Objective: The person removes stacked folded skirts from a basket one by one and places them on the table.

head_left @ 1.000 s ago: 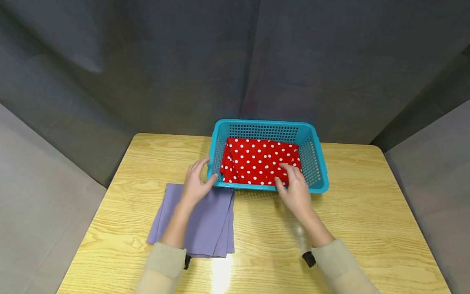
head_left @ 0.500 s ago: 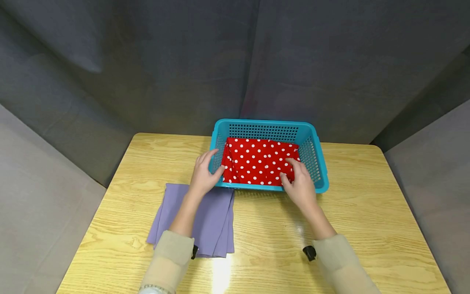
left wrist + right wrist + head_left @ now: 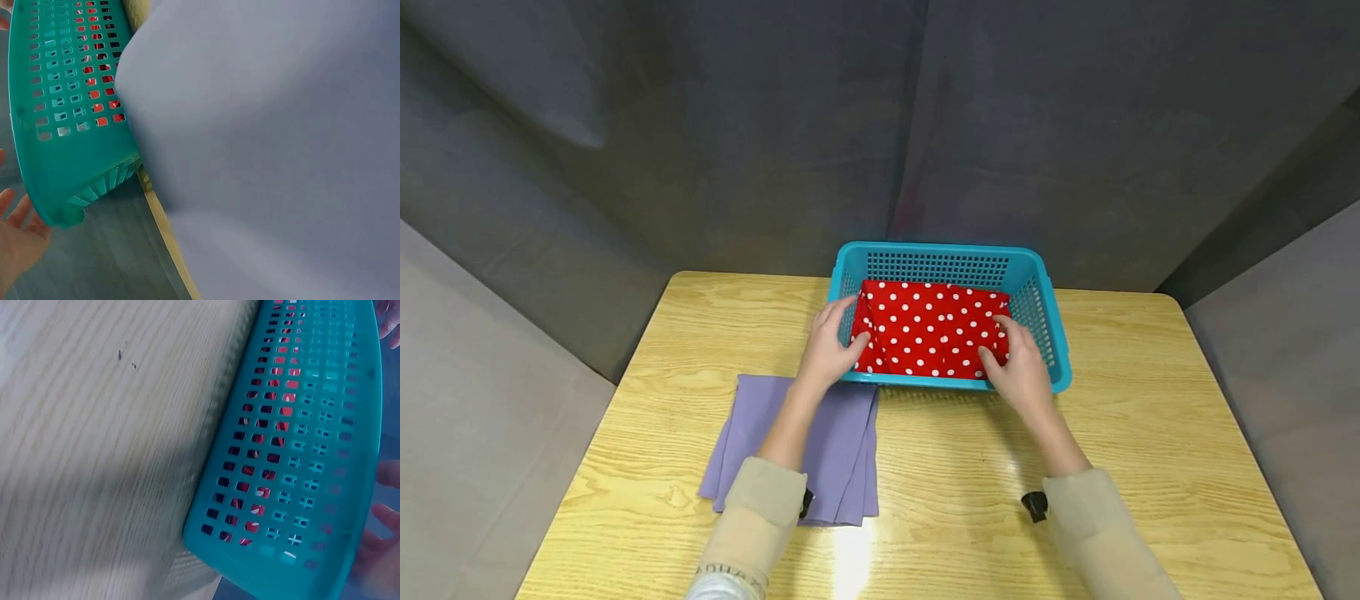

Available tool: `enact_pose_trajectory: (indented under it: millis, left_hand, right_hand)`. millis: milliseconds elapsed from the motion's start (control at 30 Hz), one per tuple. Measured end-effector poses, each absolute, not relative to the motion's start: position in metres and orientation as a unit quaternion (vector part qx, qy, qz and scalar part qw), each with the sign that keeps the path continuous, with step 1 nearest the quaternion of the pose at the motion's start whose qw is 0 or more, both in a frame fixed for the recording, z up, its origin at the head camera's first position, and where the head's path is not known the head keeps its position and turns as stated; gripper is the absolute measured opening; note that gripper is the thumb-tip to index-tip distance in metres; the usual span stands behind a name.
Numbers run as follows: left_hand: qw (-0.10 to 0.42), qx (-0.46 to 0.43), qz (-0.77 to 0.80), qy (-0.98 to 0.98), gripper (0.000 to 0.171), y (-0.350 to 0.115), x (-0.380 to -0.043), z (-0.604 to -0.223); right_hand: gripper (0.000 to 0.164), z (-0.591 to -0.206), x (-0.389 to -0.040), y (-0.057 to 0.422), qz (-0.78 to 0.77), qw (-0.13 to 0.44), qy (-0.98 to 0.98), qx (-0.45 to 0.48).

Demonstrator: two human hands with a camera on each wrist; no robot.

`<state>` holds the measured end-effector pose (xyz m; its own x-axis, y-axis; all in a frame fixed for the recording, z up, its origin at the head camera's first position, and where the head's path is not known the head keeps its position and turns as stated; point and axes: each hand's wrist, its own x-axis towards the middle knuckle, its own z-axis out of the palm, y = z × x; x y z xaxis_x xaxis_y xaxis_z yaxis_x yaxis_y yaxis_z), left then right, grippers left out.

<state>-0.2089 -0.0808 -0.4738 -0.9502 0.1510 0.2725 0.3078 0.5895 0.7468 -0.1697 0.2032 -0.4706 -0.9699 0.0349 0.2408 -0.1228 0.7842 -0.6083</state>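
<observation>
A turquoise mesh basket [image 3: 940, 248] stands at the back edge of the table, with a folded red cloth with white dots [image 3: 925, 325] inside. My left hand [image 3: 827, 352] reaches over the basket's front left corner, thumb and fingers spread at the cloth's left end. At the opposite end, my right hand [image 3: 1022, 371] hovers likewise, its fingers bent loosely over the cloth. Nothing shows gripped in either. The left wrist view catches the left hand [image 3: 24, 240] beyond the basket corner; in the right wrist view, the right hand [image 3: 380, 544] is partly hidden behind the rim.
A folded purple cloth [image 3: 838, 442] lies on the wooden table [image 3: 1150, 433] in front of the basket, under my left forearm. It fills much of the left wrist view. Dark grey curtains [image 3: 880, 125] hang behind the table, and paler ones at both sides.
Both hands have moved to the right and slightly farther in over the basket, the left more than the right. The basket and both cloths stay about where they were.
</observation>
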Motion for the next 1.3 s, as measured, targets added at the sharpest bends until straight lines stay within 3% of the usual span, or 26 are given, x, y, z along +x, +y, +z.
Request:
enact_pose_trajectory:
  millis: [1300]
  left_hand:
    - [-0.07,-0.063,-0.383,-0.919,0.078,-0.045,-0.238,-0.485]
  right_hand:
    - [0.077,-0.488,-0.215,0.228,0.35,-0.036,-0.934,-0.064]
